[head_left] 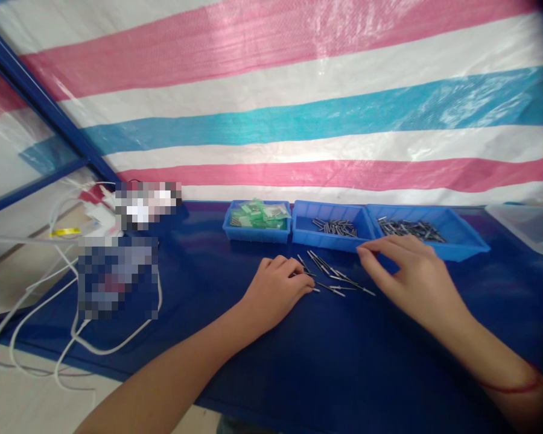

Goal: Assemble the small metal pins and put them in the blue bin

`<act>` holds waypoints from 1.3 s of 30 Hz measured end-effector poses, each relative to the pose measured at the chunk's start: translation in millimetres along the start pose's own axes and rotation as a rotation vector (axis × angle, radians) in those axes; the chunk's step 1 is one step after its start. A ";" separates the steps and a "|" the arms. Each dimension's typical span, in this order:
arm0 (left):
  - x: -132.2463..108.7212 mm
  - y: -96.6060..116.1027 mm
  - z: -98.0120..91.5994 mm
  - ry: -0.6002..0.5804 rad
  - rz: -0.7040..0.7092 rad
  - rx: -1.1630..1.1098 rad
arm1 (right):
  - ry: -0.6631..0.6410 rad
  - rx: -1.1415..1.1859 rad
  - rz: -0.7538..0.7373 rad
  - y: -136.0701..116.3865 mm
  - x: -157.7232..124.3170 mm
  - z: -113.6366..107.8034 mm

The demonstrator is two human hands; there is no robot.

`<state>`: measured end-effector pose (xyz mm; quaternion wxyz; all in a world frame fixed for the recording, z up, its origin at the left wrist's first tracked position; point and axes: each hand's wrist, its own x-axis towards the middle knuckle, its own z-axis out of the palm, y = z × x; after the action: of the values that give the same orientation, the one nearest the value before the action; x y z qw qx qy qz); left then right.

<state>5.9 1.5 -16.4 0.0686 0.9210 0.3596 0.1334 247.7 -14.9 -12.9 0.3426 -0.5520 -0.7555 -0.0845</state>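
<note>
Several thin metal pins (332,274) lie loose on the blue table cloth (344,361) between my hands. My left hand (278,292) rests on the cloth at the left end of the pins, fingers curled, fingertips touching them. My right hand (409,271) hovers to their right, fingers bent and pinched near the front rim of a blue tray (337,241). What the fingers hold, if anything, is too small to see. That middle tray holds more pins (335,226).
A blue tray (461,244) on the right holds darker metal pins (409,229). A left blue tray (257,234) holds green packets (260,214). A clear plastic box (531,226) stands far right. White cables (72,313) and blurred items lie at the left. A striped tarp (298,90) hangs behind.
</note>
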 end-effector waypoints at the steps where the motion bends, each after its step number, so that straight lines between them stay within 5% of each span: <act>1: 0.1 0.2 0.6 0.003 0.008 0.017 | -0.021 0.024 -0.004 -4.5 -1.4 2.6; 11: 2.3 -4.1 1.4 0.089 0.055 -0.027 | -0.157 0.150 0.014 -25.3 -9.9 10.4; 17: 3.2 12.8 -8.2 0.333 0.052 -0.503 | -0.215 0.377 0.006 -43.9 -13.9 13.5; 21: 2.7 20.2 -13.2 0.393 -0.060 -0.721 | -0.242 0.540 0.052 -51.8 -15.1 12.2; 29: 1.9 20.9 -8.1 0.295 -0.209 -0.836 | -0.092 0.738 0.347 -49.4 -14.0 7.0; 39: 2.8 19.5 -9.0 0.170 -0.125 -0.807 | -0.125 0.744 0.284 -55.3 -16.0 6.5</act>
<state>17.8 -10.6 -2.9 0.4019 0.7824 0.3382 0.3346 198.1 -44.9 -13.7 0.4805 -0.4933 -0.6703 0.2766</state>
